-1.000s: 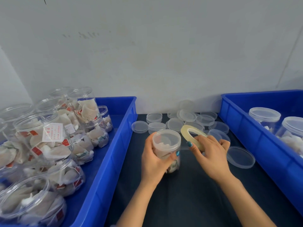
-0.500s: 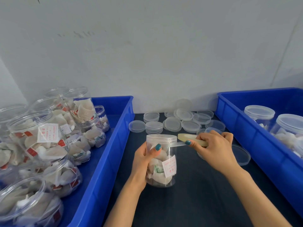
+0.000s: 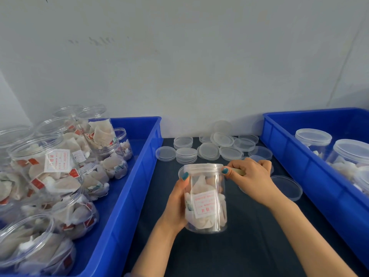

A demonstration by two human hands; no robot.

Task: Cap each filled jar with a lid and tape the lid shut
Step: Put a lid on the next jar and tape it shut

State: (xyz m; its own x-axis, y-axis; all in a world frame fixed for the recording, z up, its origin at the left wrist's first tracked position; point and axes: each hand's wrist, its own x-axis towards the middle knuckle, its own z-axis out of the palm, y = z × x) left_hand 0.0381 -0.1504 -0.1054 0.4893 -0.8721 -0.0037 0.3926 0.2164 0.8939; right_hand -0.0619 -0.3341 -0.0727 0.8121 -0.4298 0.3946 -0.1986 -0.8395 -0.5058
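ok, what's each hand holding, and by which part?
Left hand grips the filled jar round its side, thumb at the lid; right hand pinches the tape roll beside the lid's rim.

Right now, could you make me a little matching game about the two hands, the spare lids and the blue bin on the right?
1. left hand
2. right hand
3. spare lids
4. right bin

A. holds capped jars
B. grips the jar
C. stacked on the table
D. holds the tape roll at the lid

Pairs: 1-B, 2-D, 3-C, 4-A
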